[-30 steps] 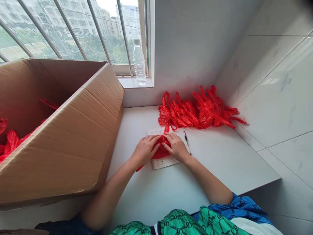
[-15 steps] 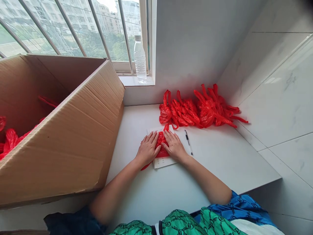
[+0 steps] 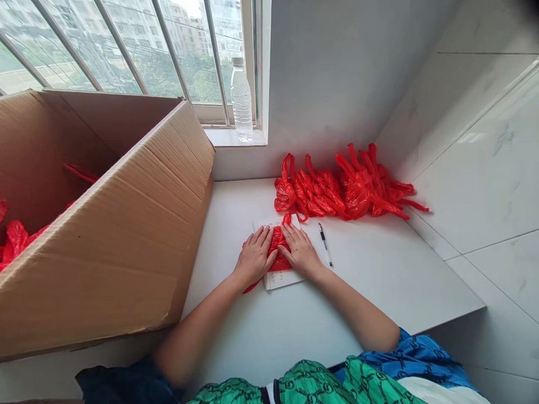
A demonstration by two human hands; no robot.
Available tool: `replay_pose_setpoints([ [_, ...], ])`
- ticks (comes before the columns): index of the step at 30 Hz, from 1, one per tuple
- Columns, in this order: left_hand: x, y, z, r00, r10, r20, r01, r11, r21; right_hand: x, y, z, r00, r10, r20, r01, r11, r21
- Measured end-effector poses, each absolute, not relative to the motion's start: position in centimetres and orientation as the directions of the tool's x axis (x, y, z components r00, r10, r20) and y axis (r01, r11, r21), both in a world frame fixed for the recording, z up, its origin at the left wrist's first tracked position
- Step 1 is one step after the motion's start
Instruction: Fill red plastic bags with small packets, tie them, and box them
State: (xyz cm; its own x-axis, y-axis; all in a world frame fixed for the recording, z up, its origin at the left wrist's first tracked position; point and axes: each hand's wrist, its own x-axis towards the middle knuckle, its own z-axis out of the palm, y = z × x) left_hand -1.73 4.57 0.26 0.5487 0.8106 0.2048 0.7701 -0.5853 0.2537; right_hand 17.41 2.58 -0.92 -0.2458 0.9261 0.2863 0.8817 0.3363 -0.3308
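Observation:
A red plastic bag [image 3: 278, 262] lies spread over a white notebook [image 3: 286, 279] with handwriting on its page. My left hand [image 3: 255, 253] rests flat on the bag's left side, its fingers stretched out and pointing away from me. On the right side of the bag, my right hand [image 3: 301, 249] presses down the same way, fingers extended. Both thumbs angle in toward the middle of the bag. One bag handle pokes out beyond my right fingertips, and another strip trails below my left wrist. Parts of the bag and notebook are hidden under my hands.
A black-and-clear pen [image 3: 324, 244] lies right of the notebook. Crumpled red plastic bags [image 3: 357, 191] are heaped along the wall on the white table [image 3: 391, 269]. At left stands a large cardboard box [image 3: 138, 241] with red bags inside. A water bottle [image 3: 241, 104] stands on the windowsill.

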Motion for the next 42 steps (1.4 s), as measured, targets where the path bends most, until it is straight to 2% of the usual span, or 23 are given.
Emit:
replay_pose_setpoints([
  [34,-1.69,4.63,0.49,0.541,0.822,0.176,0.78,-0.569,0.261,17.38,2.5,-0.77,-0.239,0.935,0.262,0.89,0.319,-0.326],
  [39,-1.61,4.72,0.33,0.53,0.828,0.181,0.772,-0.56,0.301,17.06,2.4,-0.85,-0.223,0.936,0.272,0.883,0.313,-0.351],
  [42,-1.85,5.04,0.22,0.528,0.829,0.183,0.743,-0.556,0.374,17.28,2.61,-0.87,-0.22,0.936,0.274,0.842,0.324,-0.431],
])
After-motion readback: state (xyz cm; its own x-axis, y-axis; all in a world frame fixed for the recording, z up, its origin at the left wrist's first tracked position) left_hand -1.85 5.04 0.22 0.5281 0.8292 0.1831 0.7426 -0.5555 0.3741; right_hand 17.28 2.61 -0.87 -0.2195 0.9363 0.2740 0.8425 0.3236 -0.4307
